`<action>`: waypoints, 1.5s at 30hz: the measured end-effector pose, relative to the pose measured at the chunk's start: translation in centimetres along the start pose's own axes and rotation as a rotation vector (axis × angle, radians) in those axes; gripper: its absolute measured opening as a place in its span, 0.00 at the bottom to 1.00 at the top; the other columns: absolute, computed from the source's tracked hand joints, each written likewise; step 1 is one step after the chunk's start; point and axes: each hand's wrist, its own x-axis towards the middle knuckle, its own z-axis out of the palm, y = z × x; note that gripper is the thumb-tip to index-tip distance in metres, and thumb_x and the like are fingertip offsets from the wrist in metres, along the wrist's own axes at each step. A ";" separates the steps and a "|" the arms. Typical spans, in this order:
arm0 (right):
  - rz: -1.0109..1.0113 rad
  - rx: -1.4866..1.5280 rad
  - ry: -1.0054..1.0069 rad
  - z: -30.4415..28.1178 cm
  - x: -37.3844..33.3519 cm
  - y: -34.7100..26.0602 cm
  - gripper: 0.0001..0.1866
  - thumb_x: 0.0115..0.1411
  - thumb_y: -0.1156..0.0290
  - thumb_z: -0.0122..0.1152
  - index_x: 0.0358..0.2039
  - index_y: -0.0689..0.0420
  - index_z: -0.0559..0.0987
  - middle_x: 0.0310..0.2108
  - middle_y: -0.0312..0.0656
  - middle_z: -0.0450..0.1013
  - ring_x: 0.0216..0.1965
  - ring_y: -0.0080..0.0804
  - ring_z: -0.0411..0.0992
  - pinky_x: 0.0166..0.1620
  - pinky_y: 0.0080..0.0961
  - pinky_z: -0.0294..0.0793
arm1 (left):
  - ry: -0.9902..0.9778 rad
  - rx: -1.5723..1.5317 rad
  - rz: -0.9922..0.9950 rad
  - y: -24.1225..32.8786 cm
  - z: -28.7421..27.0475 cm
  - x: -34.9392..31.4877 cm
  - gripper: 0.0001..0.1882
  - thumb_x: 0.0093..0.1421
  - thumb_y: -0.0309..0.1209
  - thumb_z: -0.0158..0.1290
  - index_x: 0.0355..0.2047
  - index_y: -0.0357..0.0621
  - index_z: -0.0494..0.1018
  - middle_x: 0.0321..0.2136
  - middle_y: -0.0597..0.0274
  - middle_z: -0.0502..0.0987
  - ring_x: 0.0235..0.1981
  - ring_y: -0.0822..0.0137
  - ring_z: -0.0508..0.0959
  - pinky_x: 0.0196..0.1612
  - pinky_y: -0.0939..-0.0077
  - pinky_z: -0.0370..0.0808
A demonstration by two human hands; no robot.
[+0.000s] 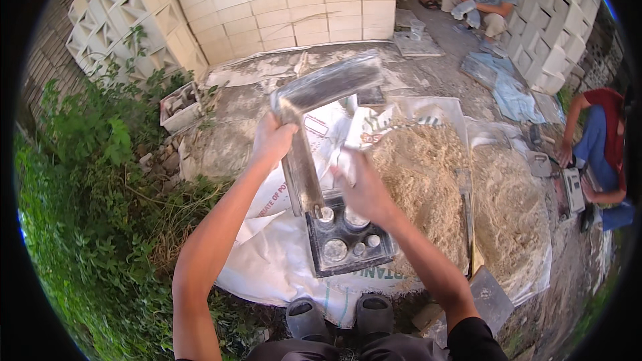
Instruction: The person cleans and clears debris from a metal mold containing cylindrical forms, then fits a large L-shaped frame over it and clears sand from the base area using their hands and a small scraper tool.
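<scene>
Angled gray bar (302, 164), seen from above, held aloft just above the center of the view by the left hand (275, 139); its grip is clamped around the bar close below the bend. The bar consists of two straight limbs meeting at a corner, which lies at about 11 o'clock. The long axis of the upper limb runs from this corner toward a point between 2 and 3 o'clock, its free end directed away from the wearer; that of the lower limb runs nearly along the 12-to-6 line, its free end pointing toward 6 o'clock and leaning slightly to 5. This lower end overlaps the 11 o'clock corner of a black tray (349, 268) in the view; whether the two touch cannot be told. The tray, bearing several round, pale-topped studs (334, 250), lies toward 5 o'clock on white sacking (267, 269). The right hand (361, 186), blurred by motion, is located over the far edge of the tray, its fingers curled; whether its grip is closed on anything cannot be told. Heaped sandy material (421, 190) occupies the region from 3 to 4 o'clock. A person in a red top (607, 134) is situated at 3 o'clock, and green plants (100, 214) fill 8 to 10 o'clock.
</scene>
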 end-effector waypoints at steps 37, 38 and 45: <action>1.198 1.308 -0.423 19.7 -22.0 9.6 0.16 0.67 0.61 0.53 0.43 0.62 0.75 0.35 0.41 0.76 0.32 0.29 0.75 0.38 0.29 0.78 | 0.244 -0.404 -0.803 -25.7 -3.2 -17.5 0.15 0.48 0.27 0.54 0.37 0.36 0.71 0.35 0.56 0.74 0.33 0.62 0.78 0.35 0.64 0.79; 1.214 1.294 -0.362 20.0 -22.4 9.8 0.15 0.67 0.61 0.53 0.43 0.61 0.75 0.35 0.40 0.75 0.35 0.29 0.74 0.40 0.29 0.77 | 0.196 -0.441 -0.786 -26.1 -3.1 -17.7 0.16 0.49 0.27 0.55 0.39 0.35 0.71 0.36 0.54 0.74 0.34 0.62 0.78 0.35 0.64 0.80; 1.175 0.950 -0.402 20.9 -23.9 11.4 0.09 0.62 0.78 0.47 0.40 0.62 0.74 0.33 0.41 0.72 0.34 0.28 0.72 0.38 0.29 0.75 | -0.112 -0.285 -0.763 -25.0 -7.3 -17.4 0.18 0.61 0.39 0.52 0.40 0.34 0.75 0.34 0.52 0.78 0.34 0.58 0.80 0.37 0.62 0.80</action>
